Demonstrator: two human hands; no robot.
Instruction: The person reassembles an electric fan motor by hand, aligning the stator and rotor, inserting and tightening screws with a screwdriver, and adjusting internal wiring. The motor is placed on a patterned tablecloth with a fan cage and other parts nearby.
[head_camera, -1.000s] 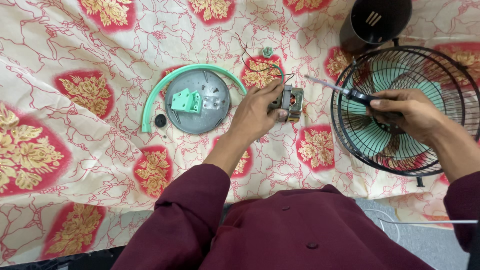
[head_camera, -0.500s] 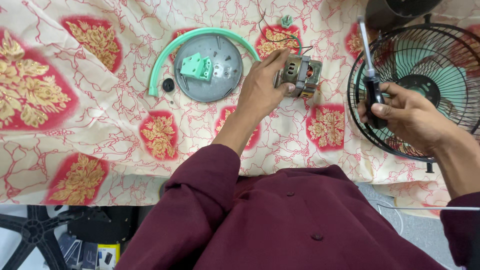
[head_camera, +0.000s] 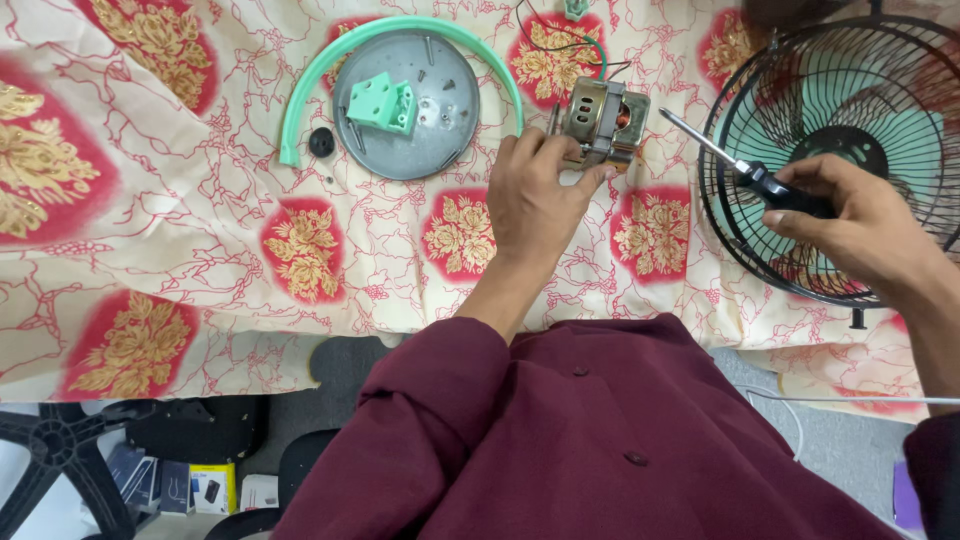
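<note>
Since the earlier frame the right hand (head_camera: 860, 225) has lowered the screwdriver from near upright to a slant, its tip now directed toward the motor; the left hand (head_camera: 535, 195) remains on the motor.

At the left, the surface carries a cream cloth with red and gold floral patches (head_camera: 150, 230). On it lies a curved mint-green plastic rim strip (head_camera: 330, 70), arching around a round grey metal plate (head_camera: 420, 125). A mint-green plastic bracket (head_camera: 382, 102) rests on the plate, with loose screws beside it. A small black round knob (head_camera: 321, 142) sits just left of the plate, inside the arc of the strip.

At centre, the left hand's grip is closed on a small silver-grey electric motor with exposed copper windings (head_camera: 605, 120), fingers bearing on its near side; the motor stands on the cloth just right of the plate. Black and green wires (head_camera: 560, 42) run from it toward the far edge.

At the right, the right hand's grip is closed on a black-handled screwdriver with a bright steel shaft (head_camera: 735, 165); the tip is near the motor, not touching. The hand hovers over a black wire fan guard with mint-green blades (head_camera: 740, 110), lying flat.
</note>
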